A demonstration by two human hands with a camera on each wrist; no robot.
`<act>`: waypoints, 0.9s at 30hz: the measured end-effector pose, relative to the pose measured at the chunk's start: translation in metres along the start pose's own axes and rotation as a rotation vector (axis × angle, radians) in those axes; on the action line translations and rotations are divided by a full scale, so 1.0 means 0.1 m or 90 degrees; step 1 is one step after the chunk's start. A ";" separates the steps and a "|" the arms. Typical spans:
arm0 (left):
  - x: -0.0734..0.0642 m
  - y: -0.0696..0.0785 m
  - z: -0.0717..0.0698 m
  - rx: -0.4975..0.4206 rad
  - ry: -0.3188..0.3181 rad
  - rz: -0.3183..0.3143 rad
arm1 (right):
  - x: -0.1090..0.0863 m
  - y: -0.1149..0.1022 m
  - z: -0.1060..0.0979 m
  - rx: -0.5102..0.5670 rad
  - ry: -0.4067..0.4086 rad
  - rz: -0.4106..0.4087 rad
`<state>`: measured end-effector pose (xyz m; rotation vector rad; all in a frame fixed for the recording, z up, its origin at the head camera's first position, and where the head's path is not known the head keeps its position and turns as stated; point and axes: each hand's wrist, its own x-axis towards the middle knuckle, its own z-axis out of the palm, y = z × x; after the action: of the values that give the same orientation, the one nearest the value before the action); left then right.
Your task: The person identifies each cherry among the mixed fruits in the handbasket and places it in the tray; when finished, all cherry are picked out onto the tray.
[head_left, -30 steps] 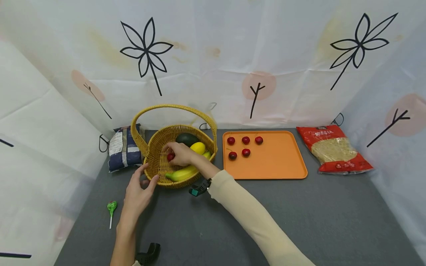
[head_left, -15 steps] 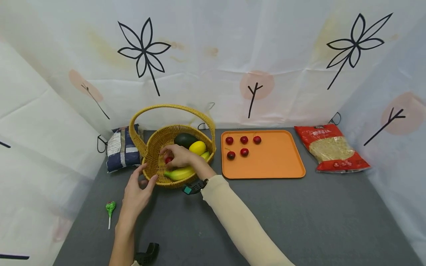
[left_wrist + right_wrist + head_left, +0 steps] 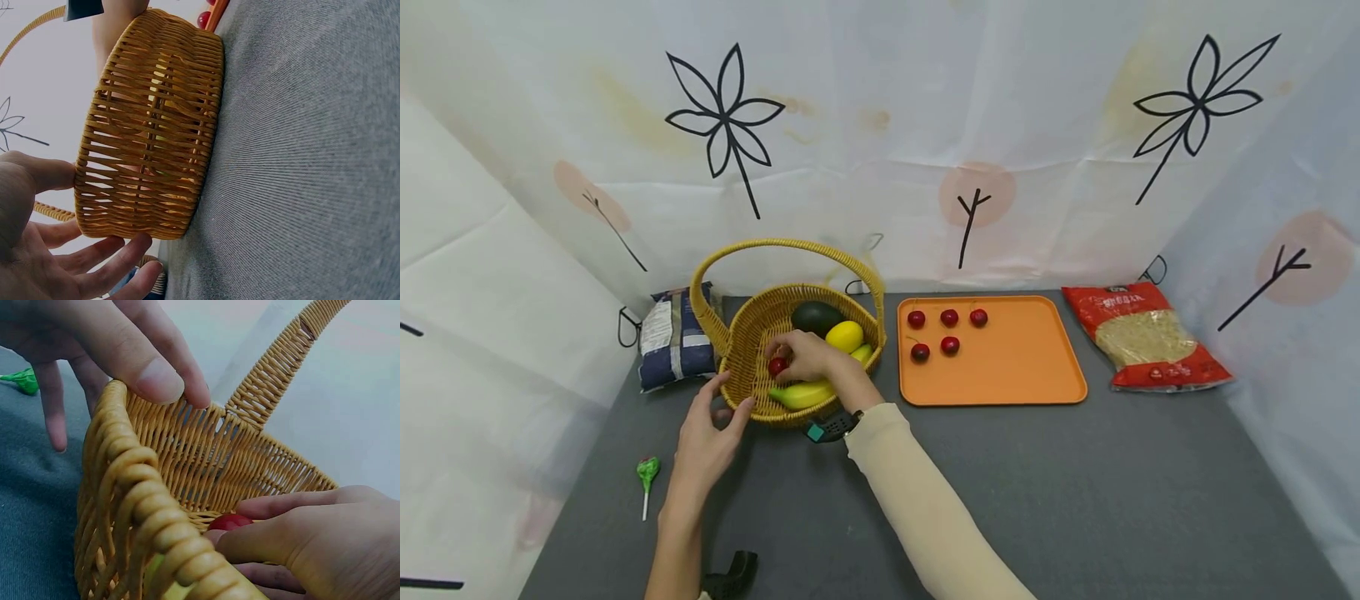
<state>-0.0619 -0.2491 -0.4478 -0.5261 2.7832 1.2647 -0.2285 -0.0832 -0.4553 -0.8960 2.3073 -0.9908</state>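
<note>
A yellow woven basket (image 3: 752, 325) with a tall arched handle stands left of centre. My left hand (image 3: 709, 437) holds its near left rim. In the right wrist view the left thumb (image 3: 159, 381) lies over the rim, while other fingers hang outside the wall. My right hand (image 3: 811, 358) reaches down inside the basket and pinches a dark red cherry (image 3: 777, 367) between thumb and fingers, low near the woven bottom. Around this hand lie a banana (image 3: 802, 395), a yellow lemon (image 3: 845, 336) and a dark green avocado (image 3: 817, 317).
Right of the basket lies an orange tray (image 3: 1022, 367) with several cherries (image 3: 950, 345) on its left half. A red bag (image 3: 1150, 337) is at the far right, and a blue-and-white bag (image 3: 679, 337) behind the basket's left. A green lollipop (image 3: 647, 471) lies front left.
The right hand has shifted slightly left and down inside the basket, still pinching the cherry. My left hand stays at the rim. The head view has swung slightly.
</note>
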 end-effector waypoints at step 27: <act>-0.01 0.00 0.00 0.004 0.005 0.001 | -0.15 -0.03 -0.14 0.044 0.033 -0.090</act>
<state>-0.0607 -0.2486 -0.4478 -0.5298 2.7936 1.2568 -0.2263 -0.0679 -0.4422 -1.0268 2.2625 -1.1585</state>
